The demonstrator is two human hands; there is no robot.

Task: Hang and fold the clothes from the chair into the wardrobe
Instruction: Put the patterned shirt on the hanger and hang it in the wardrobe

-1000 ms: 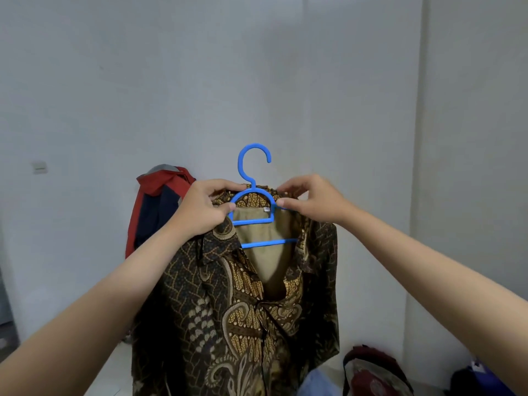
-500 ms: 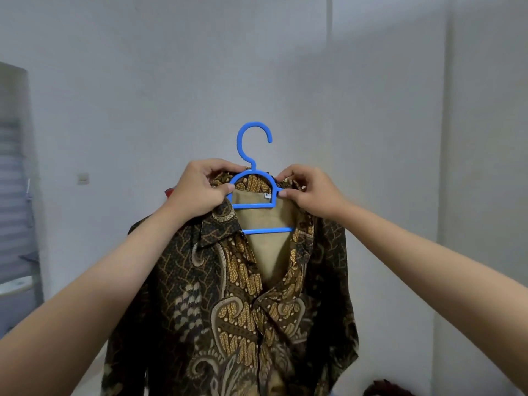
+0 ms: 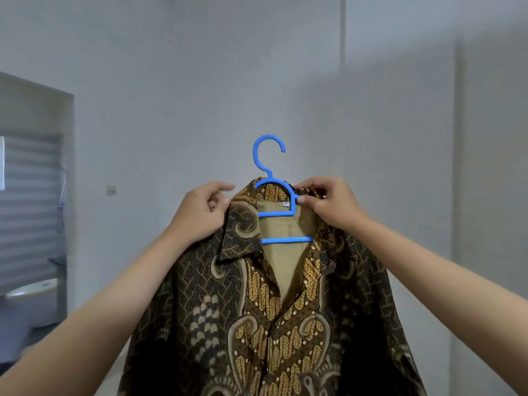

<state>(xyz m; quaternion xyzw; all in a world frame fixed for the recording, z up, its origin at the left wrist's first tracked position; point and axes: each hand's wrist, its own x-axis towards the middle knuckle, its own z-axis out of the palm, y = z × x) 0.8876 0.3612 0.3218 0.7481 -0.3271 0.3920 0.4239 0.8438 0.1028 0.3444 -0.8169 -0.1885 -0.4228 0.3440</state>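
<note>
A brown and gold batik shirt (image 3: 257, 324) hangs on a blue plastic hanger (image 3: 274, 212), held up in front of me at chest height. The hanger's hook points up and is free of any rail. My left hand (image 3: 200, 212) pinches the shirt's left collar beside the hanger's shoulder. My right hand (image 3: 331, 207) pinches the right collar together with the hanger's right shoulder. The shirt front hangs open at the neck and shows a tan lining. Neither the chair nor the wardrobe is in view.
A plain white wall fills the background, with a small switch (image 3: 111, 190) on it. At the left an open doorway (image 3: 34, 195) shows a shuttered window and a white basin (image 3: 31, 290).
The view has turned left and upward; the chair with clothes and the bags on the floor have left the frame and the doorway has appeared. My left hand has shifted outward along the collar.
</note>
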